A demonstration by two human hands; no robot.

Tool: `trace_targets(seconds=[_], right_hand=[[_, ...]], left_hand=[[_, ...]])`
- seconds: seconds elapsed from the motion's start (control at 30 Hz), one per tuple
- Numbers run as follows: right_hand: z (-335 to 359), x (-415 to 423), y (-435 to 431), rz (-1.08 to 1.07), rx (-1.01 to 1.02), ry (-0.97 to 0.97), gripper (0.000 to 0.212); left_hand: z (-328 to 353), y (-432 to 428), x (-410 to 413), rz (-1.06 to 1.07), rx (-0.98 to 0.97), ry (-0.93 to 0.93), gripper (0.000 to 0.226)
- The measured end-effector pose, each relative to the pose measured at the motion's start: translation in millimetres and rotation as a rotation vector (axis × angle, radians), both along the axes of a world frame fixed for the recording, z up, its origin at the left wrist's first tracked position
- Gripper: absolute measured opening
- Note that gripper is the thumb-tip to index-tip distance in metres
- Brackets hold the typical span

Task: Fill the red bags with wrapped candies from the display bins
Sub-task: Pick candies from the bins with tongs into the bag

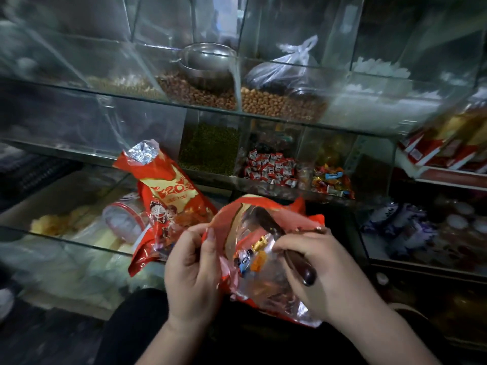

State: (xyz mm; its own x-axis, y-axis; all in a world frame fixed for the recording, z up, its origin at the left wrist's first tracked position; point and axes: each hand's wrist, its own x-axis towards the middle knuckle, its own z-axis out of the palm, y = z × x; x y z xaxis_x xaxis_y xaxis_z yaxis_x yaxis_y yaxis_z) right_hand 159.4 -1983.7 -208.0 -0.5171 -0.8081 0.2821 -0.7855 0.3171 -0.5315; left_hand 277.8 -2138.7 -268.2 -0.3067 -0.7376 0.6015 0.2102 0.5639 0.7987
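A red bag (268, 285) with a clear window lies open on my lap, holding several wrapped candies (253, 255). My left hand (192, 267) pinches the bag's left edge. My right hand (313, 267) grips a dark brown handle (303, 270) whose far end reaches into the bag's mouth. A second red bag (168, 204) with cartoon print stands filled against the glass counter to the left, its foil top open. Behind, glass bins hold red-and-white wrapped candies (270, 167) and mixed colourful candies (332, 180).
The upper shelf has bins of nuts (200, 93) with a metal bowl (208, 61) and a tied plastic bag (284, 72). A green-bean bin (210, 146) sits centre. A clear jar (123, 219) lies left; packaged goods (448, 146) are stacked right.
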Motion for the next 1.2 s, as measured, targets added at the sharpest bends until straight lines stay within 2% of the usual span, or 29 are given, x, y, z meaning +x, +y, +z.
trace_targets(seconds=[0.07, 0.17, 0.27, 0.4, 0.6, 0.7, 0.8, 0.87, 0.93, 1.03, 1.1, 1.2], right_hand=[[-22.3, -1.8, -5.3, -0.054, -0.010, -0.068, 0.018], [-46.5, -19.4, -3.5, -0.253, -0.145, -0.281, 0.015], [-55.3, -18.7, -10.6, -0.391, -0.130, -0.272, 0.017], [-61.6, -27.6, -9.8, -0.423, -0.141, -0.290, 0.027], [-66.7, -36.1, -12.9, -0.562, -0.288, -0.475, 0.019], [-69.8, -34.5, -17.1, -0.588, -0.289, -0.483, 0.018], [-69.3, -39.8, -22.5, -0.640, -0.288, -0.508, 0.006], [-69.4, -46.0, -26.1, -0.662, -0.297, -0.571, 0.021], [-65.9, -50.3, -29.9, -0.669, -0.321, -0.615, 0.024], [-61.3, -54.8, -33.1, -0.647, -0.381, -0.546, 0.008], [-62.0, -57.8, -32.5, -0.656, -0.366, -0.478, 0.025], [-74.4, -60.7, -32.0, -0.668, -0.345, -0.531, 0.008]], left_hand=[[-9.9, -2.8, -5.6, -0.028, -0.030, -0.070, 0.012], [-12.1, -9.9, -16.2, -0.029, -0.105, -0.151, 0.013], [-12.0, -13.6, -29.0, -0.061, -0.117, -0.195, 0.013], [-15.7, -11.8, -39.4, -0.109, -0.128, -0.213, 0.014], [-21.8, -16.7, -43.5, -0.154, -0.087, -0.190, 0.012], [-18.0, -19.0, -53.1, -0.139, -0.099, -0.211, 0.012], [-11.5, -26.7, -64.0, -0.163, -0.132, -0.247, 0.011], [-6.7, -32.4, -71.7, -0.202, -0.165, -0.260, 0.010], [-2.3, -36.9, -80.0, -0.249, -0.178, -0.269, 0.010], [4.3, -41.4, -92.0, -0.302, -0.199, -0.247, 0.011], [6.8, -43.3, -98.4, -0.335, -0.225, -0.224, 0.011], [-2.4, -44.8, -98.5, -0.371, -0.200, -0.241, 0.013]])
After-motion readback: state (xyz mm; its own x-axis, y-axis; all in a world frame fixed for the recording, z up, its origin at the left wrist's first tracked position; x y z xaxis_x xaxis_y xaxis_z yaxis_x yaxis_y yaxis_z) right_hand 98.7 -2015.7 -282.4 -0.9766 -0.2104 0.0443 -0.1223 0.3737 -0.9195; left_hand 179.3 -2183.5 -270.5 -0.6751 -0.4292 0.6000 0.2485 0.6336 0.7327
